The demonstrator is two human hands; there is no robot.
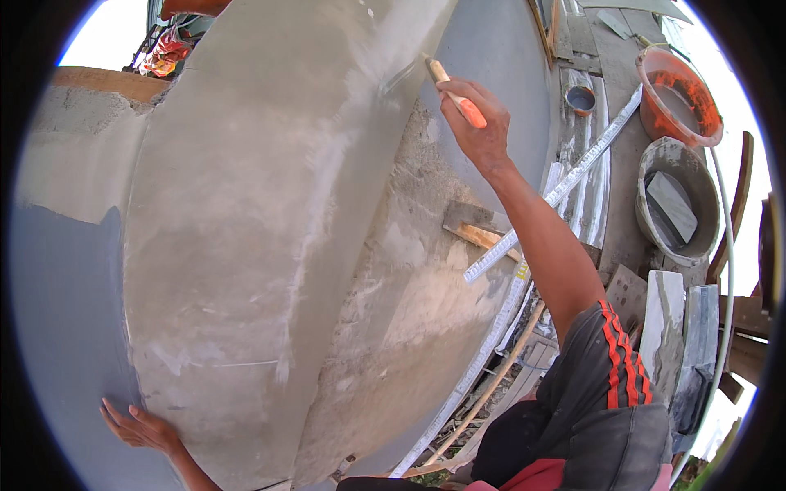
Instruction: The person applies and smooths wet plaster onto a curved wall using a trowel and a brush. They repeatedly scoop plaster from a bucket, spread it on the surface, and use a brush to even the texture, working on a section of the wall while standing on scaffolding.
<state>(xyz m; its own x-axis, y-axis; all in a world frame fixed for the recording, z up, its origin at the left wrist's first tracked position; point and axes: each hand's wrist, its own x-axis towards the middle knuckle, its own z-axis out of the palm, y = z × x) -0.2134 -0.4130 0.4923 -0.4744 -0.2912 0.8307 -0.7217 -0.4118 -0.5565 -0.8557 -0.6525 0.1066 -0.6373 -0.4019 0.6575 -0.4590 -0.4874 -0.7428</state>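
At far centre, the right hand [483,127] curls round a brush [440,74], angling its tip to the wall [229,204], while the near-left left hand [146,429] spreads empty against it, apparently for balance.

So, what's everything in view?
Plastered surface: one, grey, left and centre
Brush: one, wood and orange, upper centre
Handled float: one, grey and wood, centre
Long strips: at least two, whitish, centre right
Small pot: one, brownish, upper right
Basins: two, orange and grey, right
Trowel: one, grey, top right
Planks: several, grey, right
Hose: one, pale, far right
Sleeve: one, dark, orange-striped, lower right
Left hand: one, bare, lower left
Right hand: one, bare, gripping brush
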